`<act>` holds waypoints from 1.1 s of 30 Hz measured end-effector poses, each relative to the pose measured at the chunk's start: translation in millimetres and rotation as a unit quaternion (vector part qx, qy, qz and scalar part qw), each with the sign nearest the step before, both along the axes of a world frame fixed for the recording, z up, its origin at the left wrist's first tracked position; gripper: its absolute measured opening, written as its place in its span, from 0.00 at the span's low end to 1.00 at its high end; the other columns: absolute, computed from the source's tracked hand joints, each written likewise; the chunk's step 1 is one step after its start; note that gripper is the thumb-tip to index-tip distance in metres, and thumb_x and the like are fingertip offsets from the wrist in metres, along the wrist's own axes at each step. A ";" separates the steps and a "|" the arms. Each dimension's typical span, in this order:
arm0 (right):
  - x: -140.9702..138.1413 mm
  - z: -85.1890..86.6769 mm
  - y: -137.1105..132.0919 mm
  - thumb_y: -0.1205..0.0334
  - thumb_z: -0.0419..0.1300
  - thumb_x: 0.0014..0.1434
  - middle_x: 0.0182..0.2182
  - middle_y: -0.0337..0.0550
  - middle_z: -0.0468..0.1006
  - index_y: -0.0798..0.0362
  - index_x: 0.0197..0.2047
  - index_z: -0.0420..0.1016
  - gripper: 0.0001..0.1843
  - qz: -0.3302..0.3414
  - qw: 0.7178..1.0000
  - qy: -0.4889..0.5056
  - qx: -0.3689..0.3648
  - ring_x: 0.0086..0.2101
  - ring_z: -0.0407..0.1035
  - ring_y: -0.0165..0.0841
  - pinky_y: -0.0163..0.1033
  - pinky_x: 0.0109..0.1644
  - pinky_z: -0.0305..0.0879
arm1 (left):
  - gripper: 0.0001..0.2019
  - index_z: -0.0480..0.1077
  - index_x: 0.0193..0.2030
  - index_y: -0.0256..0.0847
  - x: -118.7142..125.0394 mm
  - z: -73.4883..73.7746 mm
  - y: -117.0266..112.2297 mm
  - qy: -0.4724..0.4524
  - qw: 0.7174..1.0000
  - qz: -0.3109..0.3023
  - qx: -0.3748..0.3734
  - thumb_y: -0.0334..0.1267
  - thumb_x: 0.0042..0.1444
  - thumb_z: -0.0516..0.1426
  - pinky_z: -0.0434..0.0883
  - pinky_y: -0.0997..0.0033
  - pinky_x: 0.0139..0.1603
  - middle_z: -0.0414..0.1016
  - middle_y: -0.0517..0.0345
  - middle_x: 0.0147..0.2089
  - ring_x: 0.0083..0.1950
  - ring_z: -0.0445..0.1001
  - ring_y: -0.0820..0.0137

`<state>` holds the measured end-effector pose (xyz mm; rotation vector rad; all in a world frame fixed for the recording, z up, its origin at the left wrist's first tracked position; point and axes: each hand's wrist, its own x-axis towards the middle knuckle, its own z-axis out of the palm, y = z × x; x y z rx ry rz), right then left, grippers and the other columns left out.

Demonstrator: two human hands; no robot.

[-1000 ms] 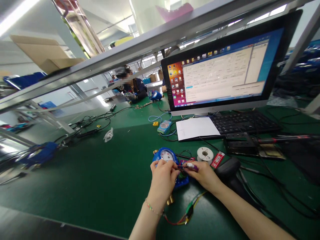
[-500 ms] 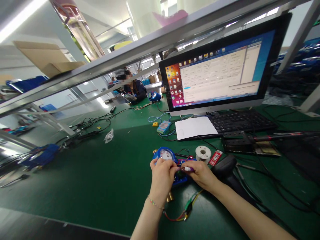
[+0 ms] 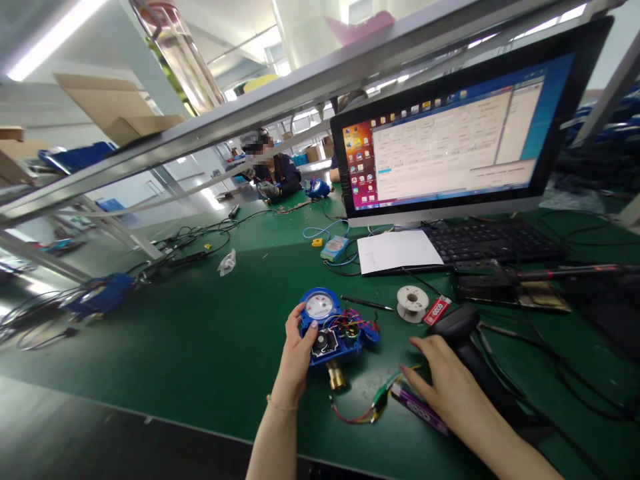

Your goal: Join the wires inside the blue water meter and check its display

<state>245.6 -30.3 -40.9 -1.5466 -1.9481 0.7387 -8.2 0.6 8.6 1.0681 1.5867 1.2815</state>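
Observation:
A blue water meter (image 3: 306,352) lies on the green table with its housing uncovered. Its round dial faces up, coloured wires (image 3: 350,321) spill out on the right, and a brass pipe end (image 3: 337,377) points toward me. My left hand (image 3: 299,347) grips the meter's left side, thumb over the top. To the right, my right hand (image 3: 443,377) is open, thumb and fingers apart. Beside its thumb lies a purple bar-shaped item with white lettering (image 3: 419,408). Clip leads with a green clip (image 3: 381,398) rest between that bar and the meter.
Behind the meter are a black pen (image 3: 367,303), a white spool (image 3: 413,305) and a red labelled packet (image 3: 437,311). A black handheld scanner (image 3: 457,327) stands by my right hand. Farther back are paper (image 3: 400,252), a keyboard (image 3: 495,240) and a monitor (image 3: 450,140). A person (image 3: 275,173) sits beyond.
My right hand has moved off the meter to the right and opened; the purple item it held now lies on the table. My left hand has shifted to the meter's left side.

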 end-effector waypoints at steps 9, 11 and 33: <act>-54.8 3.8 58.5 0.59 0.54 0.57 0.37 0.43 0.69 0.55 0.39 0.71 0.10 0.087 0.986 0.139 0.028 0.39 0.65 0.34 0.40 0.46 0.64 | 0.21 0.58 0.56 0.50 -9.6 -0.6 -15.8 -0.215 0.975 0.051 -0.023 0.38 0.55 0.54 0.69 0.72 0.47 0.63 0.55 0.56 0.53 0.68 0.66; -51.7 18.6 61.1 0.56 0.53 0.58 0.38 0.44 0.69 0.55 0.39 0.71 0.12 0.057 0.984 0.153 0.066 0.39 0.64 0.34 0.41 0.46 0.63 | 0.21 0.57 0.56 0.48 -8.2 -2.8 -20.1 -0.252 0.966 0.057 -0.027 0.39 0.56 0.54 0.69 0.71 0.47 0.66 0.53 0.54 0.51 0.70 0.67; -147.5 52.2 7.8 0.65 0.43 0.65 0.46 0.54 0.68 0.66 0.46 0.70 0.19 0.021 0.903 -0.069 0.423 0.48 0.62 0.42 0.50 0.52 0.63 | 0.15 0.58 0.55 0.45 40.2 -4.1 -28.4 -0.391 0.900 0.193 0.011 0.34 0.60 0.48 0.70 0.79 0.45 0.71 0.53 0.47 0.44 0.73 0.75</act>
